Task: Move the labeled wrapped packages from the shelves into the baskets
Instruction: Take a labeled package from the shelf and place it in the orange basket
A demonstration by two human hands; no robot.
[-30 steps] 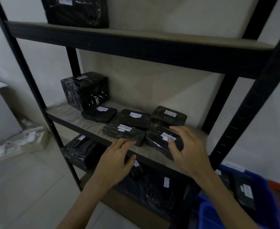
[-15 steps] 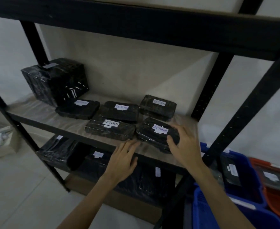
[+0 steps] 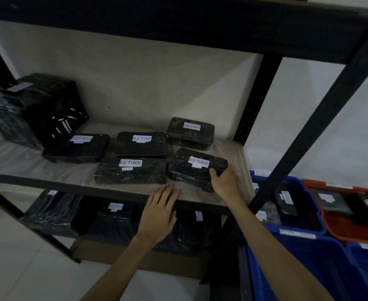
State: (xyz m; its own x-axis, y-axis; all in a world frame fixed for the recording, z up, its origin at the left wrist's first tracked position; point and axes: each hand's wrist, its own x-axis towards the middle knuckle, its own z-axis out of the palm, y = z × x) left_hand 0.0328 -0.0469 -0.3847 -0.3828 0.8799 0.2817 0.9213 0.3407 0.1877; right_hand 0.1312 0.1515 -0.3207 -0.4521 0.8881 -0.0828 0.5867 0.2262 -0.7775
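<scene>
Several flat black wrapped packages with white RETURN labels lie on the middle shelf [image 3: 37, 164]. My right hand [image 3: 225, 183] grips the right end of the front right package [image 3: 191, 170], thumb on top. My left hand [image 3: 160, 210] rests open at the shelf's front edge, fingertips just below the front middle package [image 3: 131, 170], holding nothing. Behind lie the rear middle package [image 3: 140, 144], the rear right package [image 3: 190, 132] and a left package [image 3: 76, 148]. A blue basket [image 3: 304, 233] and a red basket [image 3: 352, 229] at right hold packages.
A large black wrapped box [image 3: 33, 109] stands at the shelf's left back. More wrapped packages [image 3: 113, 218] fill the lower shelf. A black upright post [image 3: 313, 131] crosses between shelf and baskets. Another blue basket [image 3: 365, 270] sits at the bottom right.
The view has moved closer and to the right. My right hand slid to the right end of the front right package and closed on it; my left hand stays at the shelf edge.
</scene>
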